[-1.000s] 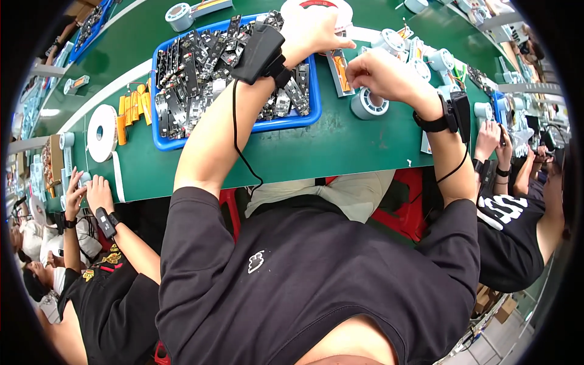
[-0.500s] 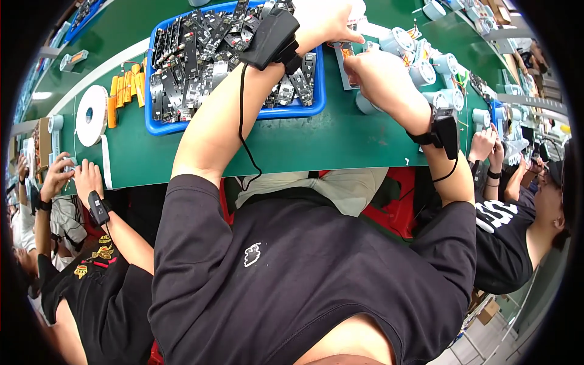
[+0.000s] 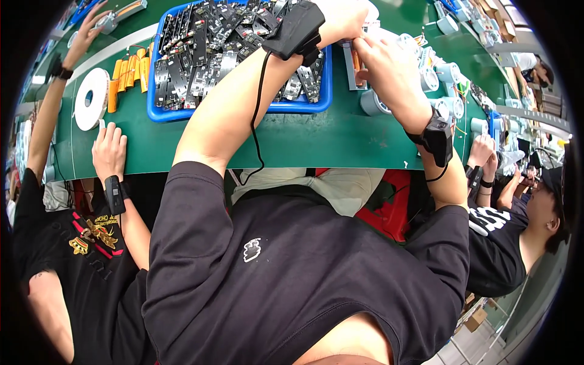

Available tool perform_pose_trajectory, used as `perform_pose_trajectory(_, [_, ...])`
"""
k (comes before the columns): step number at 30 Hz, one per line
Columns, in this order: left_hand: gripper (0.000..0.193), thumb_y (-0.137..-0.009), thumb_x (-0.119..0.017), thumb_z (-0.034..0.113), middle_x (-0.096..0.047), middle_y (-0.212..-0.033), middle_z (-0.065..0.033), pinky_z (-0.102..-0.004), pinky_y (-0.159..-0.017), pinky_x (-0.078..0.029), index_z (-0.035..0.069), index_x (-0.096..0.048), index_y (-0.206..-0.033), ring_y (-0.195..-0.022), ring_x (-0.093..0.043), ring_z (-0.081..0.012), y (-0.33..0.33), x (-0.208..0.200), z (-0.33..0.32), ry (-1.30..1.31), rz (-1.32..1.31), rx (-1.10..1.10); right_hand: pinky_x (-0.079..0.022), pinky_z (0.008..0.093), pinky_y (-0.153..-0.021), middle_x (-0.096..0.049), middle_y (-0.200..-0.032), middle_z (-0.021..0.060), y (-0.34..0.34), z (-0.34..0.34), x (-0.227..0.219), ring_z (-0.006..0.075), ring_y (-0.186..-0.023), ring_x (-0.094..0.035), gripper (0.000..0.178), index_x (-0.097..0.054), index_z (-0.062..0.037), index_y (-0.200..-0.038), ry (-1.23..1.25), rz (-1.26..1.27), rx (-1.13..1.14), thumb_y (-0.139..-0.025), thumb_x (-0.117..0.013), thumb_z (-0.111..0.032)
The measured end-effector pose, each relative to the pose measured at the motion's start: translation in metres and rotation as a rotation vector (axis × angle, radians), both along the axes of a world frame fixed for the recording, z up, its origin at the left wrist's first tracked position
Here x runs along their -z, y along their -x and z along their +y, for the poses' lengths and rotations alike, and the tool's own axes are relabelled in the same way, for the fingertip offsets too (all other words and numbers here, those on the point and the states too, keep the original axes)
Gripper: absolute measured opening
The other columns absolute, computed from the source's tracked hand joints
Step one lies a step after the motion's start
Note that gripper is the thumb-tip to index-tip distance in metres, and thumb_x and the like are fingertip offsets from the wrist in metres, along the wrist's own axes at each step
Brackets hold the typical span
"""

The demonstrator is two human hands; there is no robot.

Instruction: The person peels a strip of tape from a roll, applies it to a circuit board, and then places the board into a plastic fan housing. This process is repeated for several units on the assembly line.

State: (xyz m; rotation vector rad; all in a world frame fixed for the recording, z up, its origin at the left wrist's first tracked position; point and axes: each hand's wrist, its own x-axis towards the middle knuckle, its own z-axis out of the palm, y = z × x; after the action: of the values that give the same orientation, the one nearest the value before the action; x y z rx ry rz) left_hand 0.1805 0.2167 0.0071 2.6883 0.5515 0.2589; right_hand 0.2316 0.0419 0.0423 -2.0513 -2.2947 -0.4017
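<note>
At the far side of the green table, my left hand (image 3: 344, 23) grips the upper part of a light-blue plastic housing (image 3: 358, 80) with a long, open handle; most of its fingers are out of sight at the top edge. My right hand (image 3: 392, 68) is closed at the side of the handle, fingertips beside my left hand. Orange wire shows inside the handle. Whatever small part lies between my fingertips is hidden. Just left of the housing, a blue tray (image 3: 243, 112) is heaped with black circuit boards (image 3: 201, 55), partly under my left forearm.
Several light-blue round housings (image 3: 449, 73) with wires crowd the table right of my hands. Left of the tray lie orange-wrapped battery cells (image 3: 129, 74) and a white tape roll (image 3: 92, 99). Co-workers sit on both sides; the left one's hand (image 3: 109, 151) rests on the table.
My right hand has shifted slightly up toward my left hand, fingertips now nearly together at the housing. The left co-worker has stretched one arm far forward and moved the other hand rightward.
</note>
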Motion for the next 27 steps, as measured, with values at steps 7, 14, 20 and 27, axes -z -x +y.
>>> perform_pose_trajectory(7, [0.040, -0.072, -0.079, 0.036, -0.072, -0.086, -0.0221, -0.0445, -0.072, -0.057, 0.001, -0.074, -0.091, -0.080, -0.072, -0.0367, 0.023, -0.014, -0.013, 0.047, -0.082, 0.049, -0.051, 0.0399, -0.087, -0.067, -0.117, 0.0073, 0.002, -0.019, -0.008, 0.0293, -0.107, -0.062, 0.021, -0.067, -0.0041, -0.102, 0.246, 0.024, 0.154, -0.081, -0.066, -0.004])
perform_pose_trajectory(14, [0.043, -0.073, -0.079, 0.040, -0.072, -0.088, -0.0228, -0.0456, -0.074, -0.056, 0.002, -0.074, -0.092, -0.082, -0.072, -0.0369, 0.013, -0.020, -0.002, 0.000, -0.090, 0.062, -0.041, 0.0486, -0.104, -0.060, -0.132, 0.0151, 0.016, -0.043, 0.016, 0.0378, -0.128, -0.050, 0.023, -0.068, -0.0037, -0.110, 0.005, 0.008, 0.146, -0.088, -0.063, -0.009])
perform_pose_trajectory(20, [0.045, -0.070, -0.079, 0.040, -0.069, -0.086, -0.0192, -0.0439, -0.073, -0.053, 0.003, -0.066, -0.090, -0.082, -0.068, -0.0334, 0.012, 0.010, -0.010, 0.088, -0.196, 0.153, -0.032, 0.0573, -0.111, -0.055, -0.137, 0.0224, 0.022, -0.048, 0.018, 0.0466, -0.134, -0.041, 0.024, -0.069, -0.0042, -0.110, 0.051, 0.167, 0.222, -0.089, -0.063, -0.014])
perform_pose_trajectory(27, [0.061, -0.068, -0.082, 0.047, -0.069, -0.100, -0.0218, -0.0468, -0.084, -0.054, -0.001, -0.064, -0.100, -0.096, -0.068, -0.0384, 0.014, 0.002, -0.017, 0.022, -0.096, 0.059, -0.033, 0.0552, -0.111, -0.057, -0.132, 0.0240, 0.027, -0.046, 0.035, 0.0453, -0.132, -0.043, 0.027, -0.071, 0.0007, -0.103, -0.151, 0.218, 0.239, -0.083, -0.069, -0.017])
